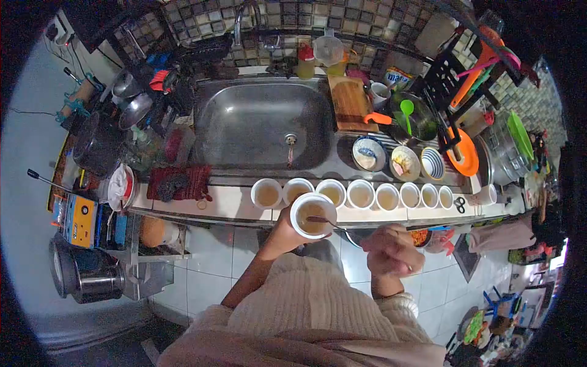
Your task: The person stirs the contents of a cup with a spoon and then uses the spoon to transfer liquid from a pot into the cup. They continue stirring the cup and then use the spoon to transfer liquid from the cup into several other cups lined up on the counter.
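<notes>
My left hand is wrapped round a white cup of cloudy, light brown liquid, held in front of the counter edge. A spoon dips into that cup, its handle running right toward my right hand. The fingers of my right hand are curled at the handle's end. Behind them, a row of several white cups with similar liquid lines the counter's front edge.
A steel sink lies behind the row. To its right are a wooden board, patterned bowls, a pan with a green spoon and an orange plate. Scissors lie at the row's right end.
</notes>
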Tool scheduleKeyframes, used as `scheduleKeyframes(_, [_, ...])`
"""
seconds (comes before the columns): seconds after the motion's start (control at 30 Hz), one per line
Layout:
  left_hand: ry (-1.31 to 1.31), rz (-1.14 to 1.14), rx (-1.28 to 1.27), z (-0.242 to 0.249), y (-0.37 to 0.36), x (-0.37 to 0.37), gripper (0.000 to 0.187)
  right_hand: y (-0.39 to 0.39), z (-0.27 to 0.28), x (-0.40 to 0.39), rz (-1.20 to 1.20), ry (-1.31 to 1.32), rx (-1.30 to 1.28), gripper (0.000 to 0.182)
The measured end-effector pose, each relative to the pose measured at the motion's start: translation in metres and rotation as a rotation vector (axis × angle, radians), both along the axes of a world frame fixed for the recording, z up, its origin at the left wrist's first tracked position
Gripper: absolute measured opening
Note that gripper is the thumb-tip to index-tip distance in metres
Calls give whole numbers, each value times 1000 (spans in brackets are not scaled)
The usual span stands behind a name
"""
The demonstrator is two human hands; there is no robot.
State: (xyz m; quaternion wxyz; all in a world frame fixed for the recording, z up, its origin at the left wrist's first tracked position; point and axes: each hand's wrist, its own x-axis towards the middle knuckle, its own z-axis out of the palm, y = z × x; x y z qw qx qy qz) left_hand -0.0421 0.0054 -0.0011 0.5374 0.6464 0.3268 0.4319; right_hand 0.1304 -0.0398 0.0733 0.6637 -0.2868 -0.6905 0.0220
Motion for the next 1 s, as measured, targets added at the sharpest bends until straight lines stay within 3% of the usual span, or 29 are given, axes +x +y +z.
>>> scheduleKeyframes(0.03, [1,-2,1,1,-1,-1,75,1,-4,2,-2,1,1,37])
scheduleKeyframes(0.13, [86,50,155,1,1,-1,76,4,-4,5,111,411,-27,26])
scheduleKeyframes(0.17, [62,64,142,-1,1,-2,76,7,-4,5,110,409,-24,26])
scheduleKeyframes(0.23, [37,77,124,0,-2,0,76,9,-4,2,-141,458,-159,26])
scheduleKeyframes(0.3, [-29,122,71,5,-2,2,57,10,-3,-1,-110,476,-171,26])
scheduleKeyframes(0.43, [65,70,122,-5,2,-4,70,3,-12,1,-69,425,-139,25])
scheduleKeyframes(0.53, [89,94,97,-3,2,-5,67,4,-9,5,25,434,-130,24])
scheduleKeyframes(0.6, [-6,147,85,-4,2,-3,55,2,-3,6,5,444,-205,23])
scheduleKeyframes(0.63, [-5,147,85,-4,1,-5,55,2,-4,7,6,445,-205,23])
scheduleKeyframes(0.7, [65,111,61,-7,0,-7,73,4,-5,12,-11,502,-75,23])
scheduleKeyframes(0.83, [76,85,145,-11,1,-8,76,12,1,6,-68,504,-75,24])
scheduleKeyframes(0.93, [63,81,74,-8,0,-13,77,15,3,5,-90,821,-72,21])
scheduleKeyframes(1.0, [89,189,137,-2,-1,-17,69,18,2,5,-79,879,-110,21])
